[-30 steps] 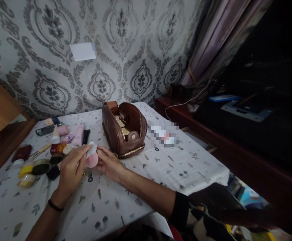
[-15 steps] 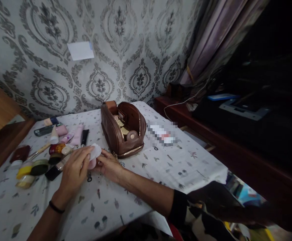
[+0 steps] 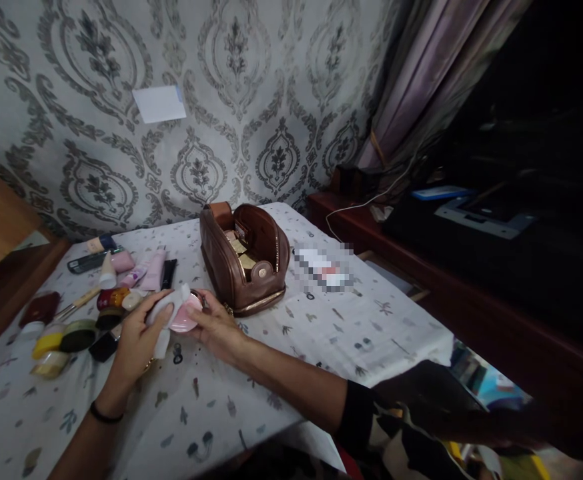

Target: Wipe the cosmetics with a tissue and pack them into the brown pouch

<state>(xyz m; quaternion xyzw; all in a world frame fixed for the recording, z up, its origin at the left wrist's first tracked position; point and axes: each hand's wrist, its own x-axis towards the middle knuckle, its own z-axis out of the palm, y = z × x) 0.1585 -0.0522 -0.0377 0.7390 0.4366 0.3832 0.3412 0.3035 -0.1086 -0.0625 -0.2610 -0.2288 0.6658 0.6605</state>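
Observation:
My right hand [image 3: 221, 331] grips a round pink compact [image 3: 185, 316] by its right side, thumb on its face. A white tissue [image 3: 163, 320] is pinched in my left hand [image 3: 139, 331], its edge against the compact's left side. Just beyond my hands stands a brown leather makeup bag [image 3: 231, 277], unzipped, with several pale items inside. Cosmetics lie left of my hands: a pink tube [image 3: 153, 270], a black tube [image 3: 169, 273], a dark green round jar [image 3: 78, 335] and a yellow-lidded jar [image 3: 49, 341].
A patterned white cloth [image 3: 251, 407] covers the table. Makeup brushes [image 3: 76, 303] and a dark red bottle [image 3: 41, 307] lie at the left. A blurred-out white item [image 3: 324, 268] lies right of the bag. Beyond the right edge is a dark red desk [image 3: 371, 240] with a cable.
My left hand has shifted slightly left and turned, drawing the tissue off the compact. The compact's pink face, mostly covered before, now shows. The bag and other cosmetics stay in place.

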